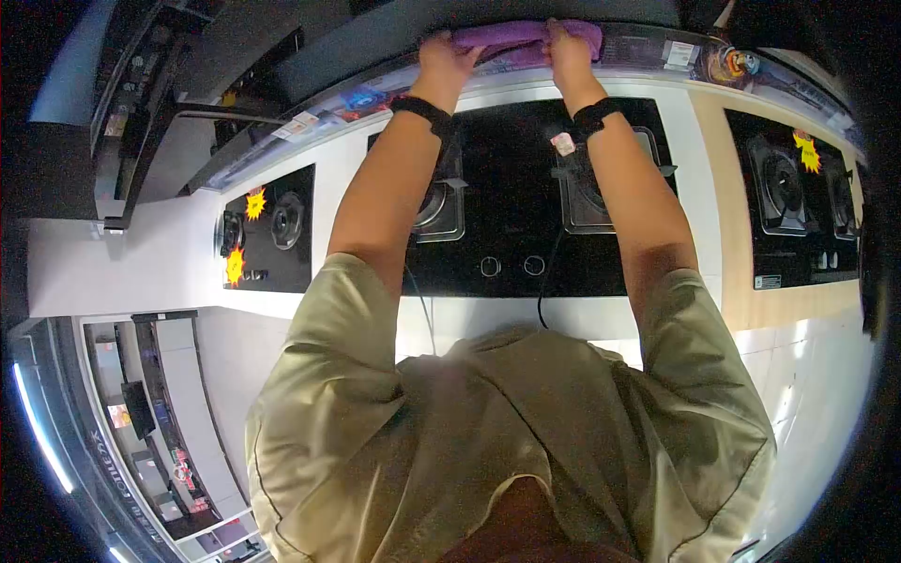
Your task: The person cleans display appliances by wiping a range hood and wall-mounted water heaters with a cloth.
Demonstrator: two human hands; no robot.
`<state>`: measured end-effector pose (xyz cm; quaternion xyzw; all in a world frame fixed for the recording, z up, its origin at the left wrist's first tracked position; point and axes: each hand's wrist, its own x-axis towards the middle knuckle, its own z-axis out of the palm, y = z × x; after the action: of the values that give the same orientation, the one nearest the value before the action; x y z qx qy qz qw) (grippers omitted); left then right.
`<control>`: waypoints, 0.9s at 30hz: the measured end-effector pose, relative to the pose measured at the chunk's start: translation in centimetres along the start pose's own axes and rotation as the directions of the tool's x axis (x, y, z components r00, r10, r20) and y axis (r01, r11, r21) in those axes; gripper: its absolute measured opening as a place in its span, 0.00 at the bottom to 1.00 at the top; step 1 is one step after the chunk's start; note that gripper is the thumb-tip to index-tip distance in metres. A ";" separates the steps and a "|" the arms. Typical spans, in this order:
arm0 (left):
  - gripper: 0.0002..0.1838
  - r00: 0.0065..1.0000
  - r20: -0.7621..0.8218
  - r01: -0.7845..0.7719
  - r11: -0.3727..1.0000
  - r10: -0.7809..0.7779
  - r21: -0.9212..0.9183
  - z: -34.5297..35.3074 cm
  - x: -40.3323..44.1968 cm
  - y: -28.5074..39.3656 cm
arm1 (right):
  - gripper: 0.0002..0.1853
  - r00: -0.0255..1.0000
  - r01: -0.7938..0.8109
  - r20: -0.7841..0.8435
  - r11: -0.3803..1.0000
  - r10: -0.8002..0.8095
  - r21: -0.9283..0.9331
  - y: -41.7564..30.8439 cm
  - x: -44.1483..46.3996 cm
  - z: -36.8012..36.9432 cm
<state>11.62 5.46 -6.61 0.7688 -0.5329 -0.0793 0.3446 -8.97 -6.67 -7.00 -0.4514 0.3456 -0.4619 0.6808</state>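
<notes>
Both my arms reach forward over a black glass gas hob (511, 216) set in a white counter. A purple cloth (507, 36) stretches between my hands at the top of the view, against the dark surface behind the hob. My left hand (445, 64) has its fingers closed on the cloth's left end. Closed on its right part is my right hand (569, 54). The cloth hides some fingertips. My forearms cover parts of the two burners, and a small pinkish-white label (562, 144) sits on the glass near my right wrist.
Another hob (779, 197) with a yellow tag stands to the right on a wood-toned counter. To the left is a smaller hob (272, 225) with yellow tags. A printed strip (648, 54) runs behind the counters. Dark range hoods (235, 56) hang at upper left.
</notes>
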 end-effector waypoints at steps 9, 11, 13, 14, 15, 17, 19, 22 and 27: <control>0.40 0.989 -0.142 0.078 0.693 0.035 0.717 -3.9 -2.2 -2.3 | 0.25 0.976 0.157 0.145 0.987 -0.162 0.040 5.9 2.0 3.9; 0.37 0.993 -0.114 0.059 0.680 0.036 0.730 -6.4 -4.2 -2.1 | 0.24 0.981 0.083 0.175 0.997 -0.082 0.001 3.8 -1.1 6.3; 0.35 0.991 -0.134 0.079 0.913 -0.026 0.401 -8.3 -6.1 -1.3 | 0.23 0.974 -0.076 0.214 0.997 0.073 0.009 2.6 -3.4 7.9; 0.34 0.990 -0.138 0.076 0.935 -0.030 0.347 -8.5 -5.9 -1.1 | 0.22 0.961 -0.129 0.252 0.991 0.118 0.027 2.8 -3.6 8.3; 0.33 0.989 -0.142 0.073 0.954 -0.033 0.291 -8.7 -5.7 -1.1 | 0.22 0.943 -0.180 0.292 0.983 0.160 0.043 2.1 -4.3 8.8; 0.32 0.987 -0.160 0.064 0.891 0.010 0.450 -8.8 -5.1 -1.7 | 0.21 0.970 -0.109 0.227 0.988 0.082 0.113 2.2 -4.7 8.9; 0.32 0.984 -0.171 0.066 0.801 0.046 0.595 -8.7 -5.0 -2.7 | 0.20 0.974 -0.002 0.225 0.997 -0.015 0.075 3.6 -3.4 7.9; 0.31 0.975 -0.186 0.031 0.750 0.123 0.661 -7.7 -4.5 -2.5 | 0.20 0.970 -0.082 0.236 0.988 0.049 0.130 1.5 -3.2 5.7; 0.32 0.969 -0.108 -0.116 0.796 0.221 0.594 -2.6 -1.4 -2.2 | 0.26 0.994 -0.051 0.099 0.998 0.055 -0.042 1.3 -0.4 1.4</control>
<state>13.96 8.27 -6.38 0.7905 -0.5661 0.1853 0.1427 -7.49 -5.68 -7.67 -0.4781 0.3320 -0.4137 0.7000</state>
